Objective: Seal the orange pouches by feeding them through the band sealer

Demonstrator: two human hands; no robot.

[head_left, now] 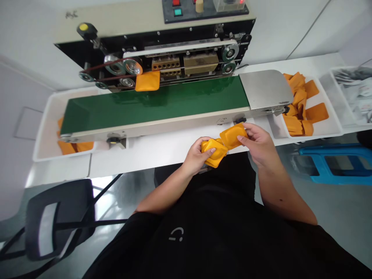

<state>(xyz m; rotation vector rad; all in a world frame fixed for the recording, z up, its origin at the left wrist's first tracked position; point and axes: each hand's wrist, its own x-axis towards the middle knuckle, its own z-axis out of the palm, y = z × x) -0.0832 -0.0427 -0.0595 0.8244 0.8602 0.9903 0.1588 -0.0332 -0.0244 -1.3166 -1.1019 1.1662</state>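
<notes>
The left hand [199,155] is closed around a small stack of orange pouches [214,153], thumb lying across the top one. The right hand [259,142] pinches a single orange pouch [232,136] at its right-hand end, between thumb and fingers; its other end meets or overlaps the stack. Both hands are in front of the person's body, at the near edge of the white surface [157,149].

Just beyond them runs a green conveyor belt [174,100], ending on the right in a bare metal plate [263,90]. Toward the belt's left part, another orange pouch [147,81] sticks out from the rollers of the machine [200,38].

Right of the plate, a white bin [333,123] holds a loose heap of orange pouches [298,101], some leaning against its wall. Beside it, a second container [338,101] is filled with silver and white packets [362,87]. Under the belt's left end, a white tub [46,130] holds more orange pouches [77,147], partly hidden by the belt.
</notes>
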